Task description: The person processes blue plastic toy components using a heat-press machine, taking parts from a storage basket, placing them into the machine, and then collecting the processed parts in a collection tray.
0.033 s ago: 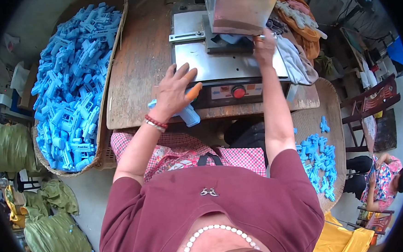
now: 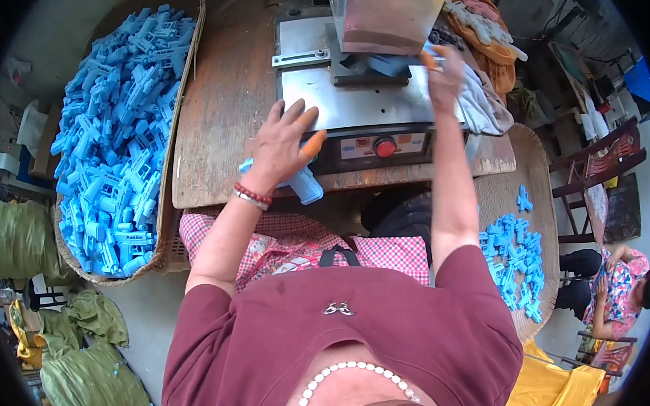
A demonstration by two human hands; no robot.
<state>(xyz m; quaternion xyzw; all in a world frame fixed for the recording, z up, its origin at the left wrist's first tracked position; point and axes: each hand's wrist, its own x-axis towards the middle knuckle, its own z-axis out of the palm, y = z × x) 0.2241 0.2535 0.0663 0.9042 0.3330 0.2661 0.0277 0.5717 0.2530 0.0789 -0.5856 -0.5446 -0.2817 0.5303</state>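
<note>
My left hand (image 2: pixel 280 146) lies palm down at the front of the wooden table (image 2: pixel 223 112), fingers spread onto the metal machine's plate (image 2: pixel 356 104). It holds a light blue plastic toy-gun part (image 2: pixel 303 183) under the palm, and the thumb wears an orange cover. My right hand (image 2: pixel 443 73) reaches up to the plate under the machine's boxy press head (image 2: pixel 384 9). Its fingers pinch another blue part (image 2: pixel 394 63) lying there. The hand is slightly blurred.
A big woven basket (image 2: pixel 184 85) heaped with blue parts (image 2: pixel 112 134) stands on the left. A round tray (image 2: pixel 503 192) with several blue parts (image 2: pixel 514 258) is on the right. The machine's front has a red knob (image 2: pixel 385 147). Cloths (image 2: pixel 482 96) lie beside it. Green sacks (image 2: pixel 89 366) lie lower left. Another person (image 2: pixel 627 281) sits at right.
</note>
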